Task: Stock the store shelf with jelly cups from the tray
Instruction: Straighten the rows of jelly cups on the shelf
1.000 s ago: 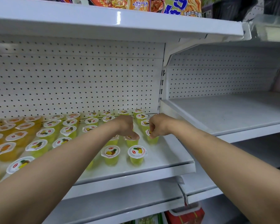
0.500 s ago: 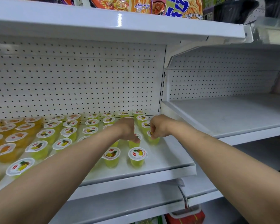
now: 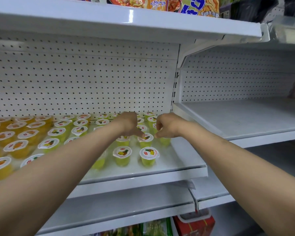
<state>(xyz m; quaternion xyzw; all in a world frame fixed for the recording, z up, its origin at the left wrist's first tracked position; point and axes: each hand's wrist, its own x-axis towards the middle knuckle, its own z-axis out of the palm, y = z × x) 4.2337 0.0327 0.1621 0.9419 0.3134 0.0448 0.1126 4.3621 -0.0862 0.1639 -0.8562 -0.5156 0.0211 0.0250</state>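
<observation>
Reaching over the shelf, left hand thumbed a jelly cup lid; right hand curled over another, grip unclear. Cups were light, slick, thin-walled, foil-lidded; best held around the rim.

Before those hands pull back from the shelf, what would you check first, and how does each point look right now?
1. Cup under left hand thumb, the green jelly cup, upright: ok.
2. Cup below right hand released: cannot tell, fingers hide it.
3. Front cups standing clear of shelf edge: ok.
4. Free space at the shelf's right end: ok.
5. Tray in view for the next cups: not ok.
</observation>
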